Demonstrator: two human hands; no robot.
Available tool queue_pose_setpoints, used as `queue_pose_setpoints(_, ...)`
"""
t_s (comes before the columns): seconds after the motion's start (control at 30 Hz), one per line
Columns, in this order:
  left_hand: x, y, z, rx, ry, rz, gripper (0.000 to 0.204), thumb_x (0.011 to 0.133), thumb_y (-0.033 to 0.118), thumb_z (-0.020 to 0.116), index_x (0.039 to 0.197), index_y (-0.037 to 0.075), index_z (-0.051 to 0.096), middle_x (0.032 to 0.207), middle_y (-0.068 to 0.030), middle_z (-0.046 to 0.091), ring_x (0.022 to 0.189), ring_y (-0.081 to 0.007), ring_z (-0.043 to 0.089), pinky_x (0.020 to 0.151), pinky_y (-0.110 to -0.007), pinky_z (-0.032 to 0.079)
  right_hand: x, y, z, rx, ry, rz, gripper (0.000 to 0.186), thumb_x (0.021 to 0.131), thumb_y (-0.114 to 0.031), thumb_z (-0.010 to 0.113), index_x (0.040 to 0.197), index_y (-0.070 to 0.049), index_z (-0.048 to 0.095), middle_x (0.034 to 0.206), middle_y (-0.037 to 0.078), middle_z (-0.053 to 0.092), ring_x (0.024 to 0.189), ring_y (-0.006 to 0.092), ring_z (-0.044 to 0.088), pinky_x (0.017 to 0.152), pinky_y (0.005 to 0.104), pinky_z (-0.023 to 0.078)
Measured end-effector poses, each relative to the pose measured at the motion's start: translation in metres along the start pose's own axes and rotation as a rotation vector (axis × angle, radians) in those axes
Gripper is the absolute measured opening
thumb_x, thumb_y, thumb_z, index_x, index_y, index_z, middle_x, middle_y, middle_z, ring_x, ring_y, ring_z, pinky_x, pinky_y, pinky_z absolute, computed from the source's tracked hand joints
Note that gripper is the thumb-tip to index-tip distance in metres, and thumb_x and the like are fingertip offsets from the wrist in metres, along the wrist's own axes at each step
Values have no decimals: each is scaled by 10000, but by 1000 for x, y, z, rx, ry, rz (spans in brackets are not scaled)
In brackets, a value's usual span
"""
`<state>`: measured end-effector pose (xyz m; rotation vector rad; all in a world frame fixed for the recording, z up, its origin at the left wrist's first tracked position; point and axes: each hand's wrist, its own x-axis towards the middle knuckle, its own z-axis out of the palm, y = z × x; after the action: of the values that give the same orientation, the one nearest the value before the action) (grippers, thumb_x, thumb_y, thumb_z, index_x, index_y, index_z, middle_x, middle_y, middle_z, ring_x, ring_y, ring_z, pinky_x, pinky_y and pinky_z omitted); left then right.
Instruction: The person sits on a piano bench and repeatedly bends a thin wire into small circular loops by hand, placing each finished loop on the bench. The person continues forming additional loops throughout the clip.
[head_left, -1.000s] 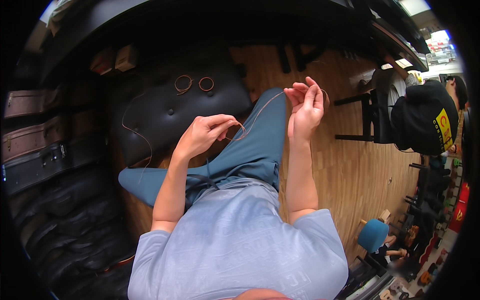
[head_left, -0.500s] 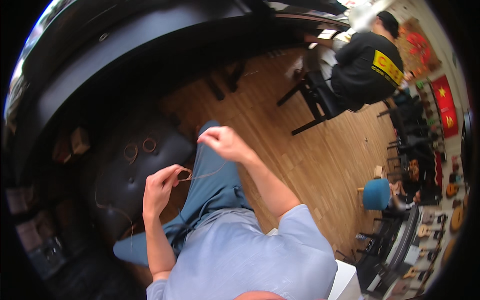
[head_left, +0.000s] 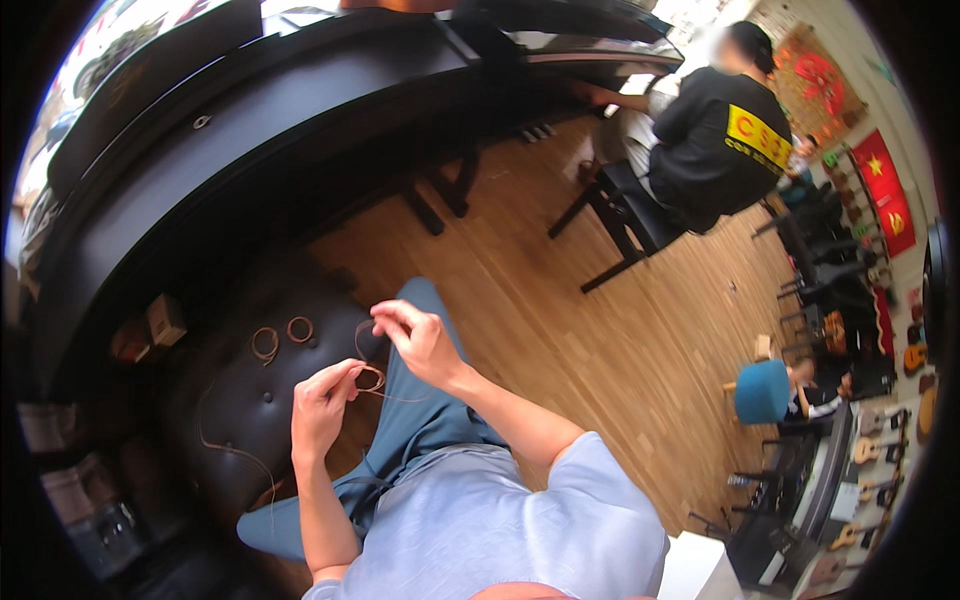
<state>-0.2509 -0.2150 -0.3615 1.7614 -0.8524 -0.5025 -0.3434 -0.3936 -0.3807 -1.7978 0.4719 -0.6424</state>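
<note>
Nearest to me I see the pale blue shirt and the blue trousers of the seated person whose view I share. Both forearms rise from the lower edge. The left hand pinches a thin copper-coloured wire between thumb and fingertips, closed on it. The right hand sits just beside and slightly above, its fingers also pinched on the same wire, which curls in a small loop between the two hands. The hands are close together but not touching, above the person's lap.

Just to the left lies a black tufted stool. A loose strand of wire trails over its cushion, and two small wire coils rest on its far part, side by side.

Beyond that, the wooden floor runs out to a long black piano body curving across the top. Farther off, at upper right, another person in a black top sits on a dark bench, well apart from me. A blue chair stands at the right.
</note>
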Motion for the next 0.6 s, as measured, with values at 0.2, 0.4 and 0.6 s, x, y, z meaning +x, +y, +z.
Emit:
queue_pose_setpoints(0.2,-1,-2,-14,-93,66,-63,178,962,112,670,1098,22,741,799,-49,718,648,-81,614,611,-236,516,-7,18,19,480,-480,293,186,1007,-112,612,1093,37,681,976,111,740,913,146,698,812,281,555)
queue_pose_setpoints(0.4,-13,-21,-27,-291,0,-329,214,1007,191,629,1061,10,731,740,-13,655,660,-65,594,633,-238,527,-6,-4,20,483,-606,299,201,941,-50,654,1135,2,643,1008,84,728,940,120,677,837,248,531)
queue_pose_setpoints(0.6,-19,-47,-24,-596,-176,-471,248,1043,256,573,1012,30,669,787,9,606,707,-69,553,671,-250,511,-13,0,32,140,-528,-48,191,840,-27,687,1030,-14,698,865,32,700,770,54,620,677,208,496)
